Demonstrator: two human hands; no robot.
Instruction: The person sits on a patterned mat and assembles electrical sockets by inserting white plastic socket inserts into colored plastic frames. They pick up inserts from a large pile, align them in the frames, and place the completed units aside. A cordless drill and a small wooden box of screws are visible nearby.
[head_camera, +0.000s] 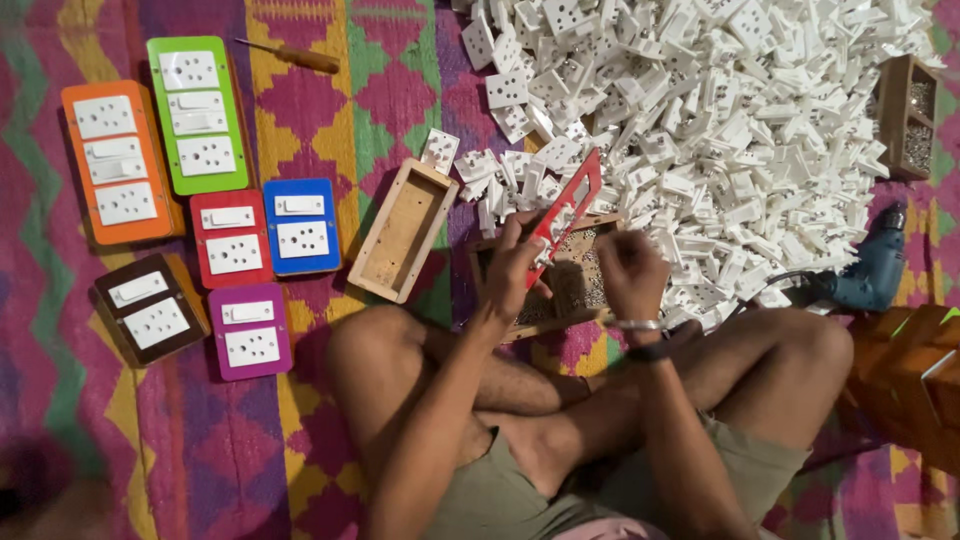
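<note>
While I sit cross-legged on the patterned mat, my left hand is closed round the red face plate, held tilted above the open wooden box between my knees, and my right hand is curled over that box, though I cannot tell what its fingers pinch. I judge that I am fitting a plate; the next move seems to call for a white socket from the heap just beyond, seated squarely in the plate's opening.

Left hand grips a red frame plate tilted over a wooden box — right hand just beside it, white socket pile beyond.
</note>
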